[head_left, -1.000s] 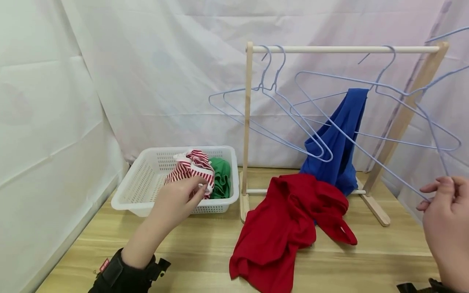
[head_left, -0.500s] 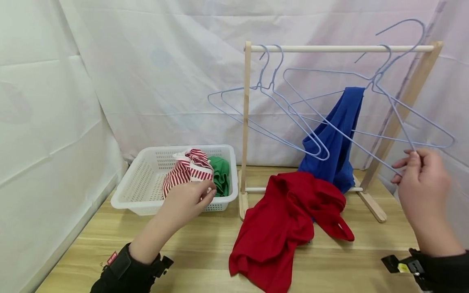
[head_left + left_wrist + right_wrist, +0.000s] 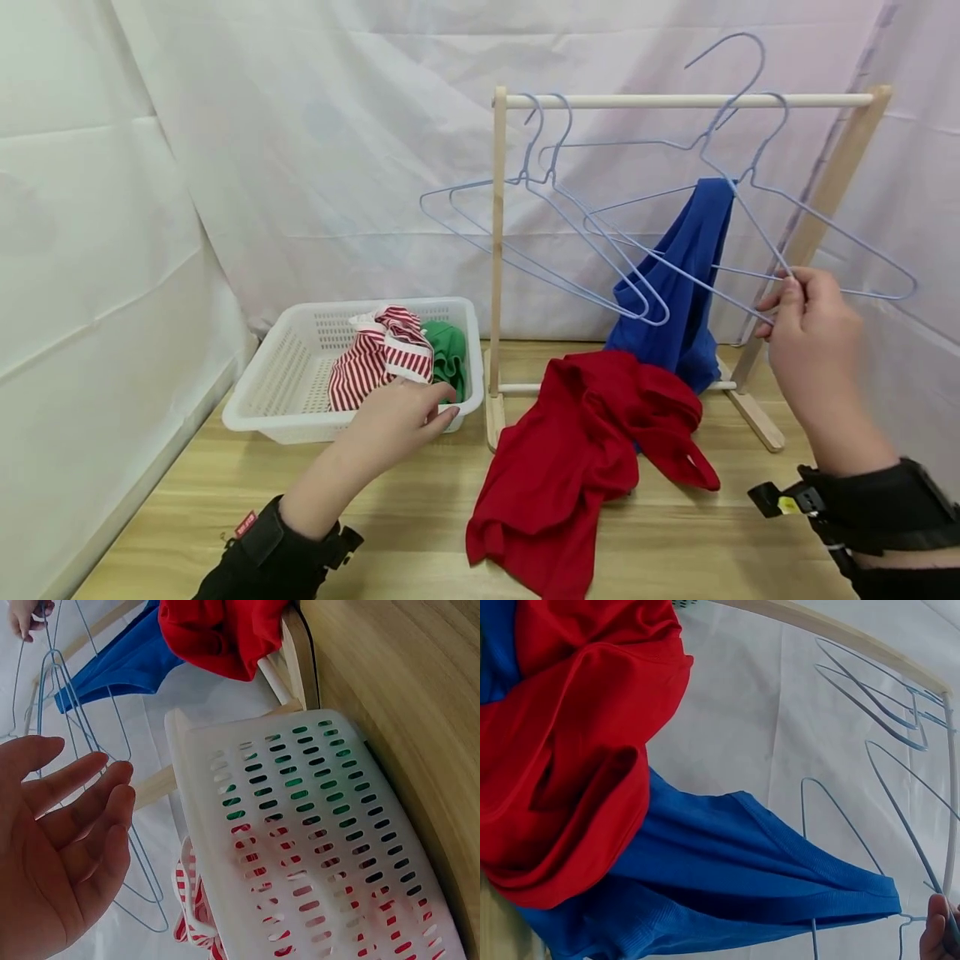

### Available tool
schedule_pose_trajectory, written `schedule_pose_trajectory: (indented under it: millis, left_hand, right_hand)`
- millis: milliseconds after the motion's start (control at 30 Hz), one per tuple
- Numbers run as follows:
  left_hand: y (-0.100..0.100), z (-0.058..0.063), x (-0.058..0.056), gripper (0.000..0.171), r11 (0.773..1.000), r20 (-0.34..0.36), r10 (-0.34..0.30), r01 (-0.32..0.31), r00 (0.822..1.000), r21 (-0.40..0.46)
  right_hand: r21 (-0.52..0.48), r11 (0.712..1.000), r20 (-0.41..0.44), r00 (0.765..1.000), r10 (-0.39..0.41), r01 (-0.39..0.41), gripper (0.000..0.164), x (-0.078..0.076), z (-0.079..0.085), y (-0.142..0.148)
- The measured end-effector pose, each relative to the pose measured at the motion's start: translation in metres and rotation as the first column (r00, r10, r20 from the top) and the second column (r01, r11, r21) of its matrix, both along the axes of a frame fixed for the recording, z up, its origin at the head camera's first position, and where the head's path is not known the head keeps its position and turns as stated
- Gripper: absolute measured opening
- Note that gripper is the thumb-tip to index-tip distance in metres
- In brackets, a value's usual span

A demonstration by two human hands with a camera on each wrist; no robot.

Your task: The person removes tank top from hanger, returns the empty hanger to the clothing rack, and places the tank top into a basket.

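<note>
Our right hand [image 3: 817, 350] pinches one corner of a pale blue hanger [image 3: 753, 218], in front of the rack's rail [image 3: 637, 102]. Its hook rises, tip facing left; its long axis slopes from upper left down to our grip. Behind hangs a blue garment [image 3: 678, 283]. Our left hand [image 3: 397, 421], fingers loosely bent, holds nothing before the basket [image 3: 303, 371].

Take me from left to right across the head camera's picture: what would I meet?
White basket → red-and-white striped cloth inside it → green cloth, also inside → red cloth → blue cloth, partly behind the red → the person's right hand.
</note>
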State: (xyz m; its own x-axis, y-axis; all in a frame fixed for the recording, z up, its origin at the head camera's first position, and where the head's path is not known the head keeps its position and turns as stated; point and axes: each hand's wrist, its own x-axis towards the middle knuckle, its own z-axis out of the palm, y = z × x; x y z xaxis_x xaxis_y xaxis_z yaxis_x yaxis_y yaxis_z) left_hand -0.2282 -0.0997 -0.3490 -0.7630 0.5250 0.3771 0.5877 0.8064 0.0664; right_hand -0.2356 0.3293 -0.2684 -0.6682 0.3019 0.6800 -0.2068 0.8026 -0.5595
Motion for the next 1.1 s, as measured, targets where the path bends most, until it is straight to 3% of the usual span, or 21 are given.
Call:
schedule_pose_trajectory:
  millis: [267, 467, 900, 1100]
  left_hand:
    - [0.002, -0.007, 0.001, 0.019, 1.0, 0.046, -0.005, 0.005, 0.999, -0.006]
    - [0.003, -0.012, 0.0, 0.019, 1.0, 0.042, 0.0, 0.0, 0.999, 0.006]
    - [0.005, -0.018, -0.002, 0.019, 1.0, 0.011, -0.001, 0.001, 1.0, 0.004]
    - [0.008, -0.016, -0.003, 0.019, 1.0, 0.017, -0.008, 0.008, 1.0, 0.005]
  right_hand:
    - [0.1, 0.995, -0.023, 1.0, 0.02, -0.017, 0.034, -0.009, 0.0, -0.01]
    - [0.173, 0.985, -0.049, 0.999, 0.02, -0.011, 0.034, -0.012, -0.002, -0.014]
    - [0.193, 0.98, 0.018, 0.999, 0.048, -0.05, 0.035, -0.015, -0.012, -0.022]
    - [0.216, 0.976, -0.04, 0.998, 0.038, -0.028, 0.033, -0.016, -0.012, -0.026]
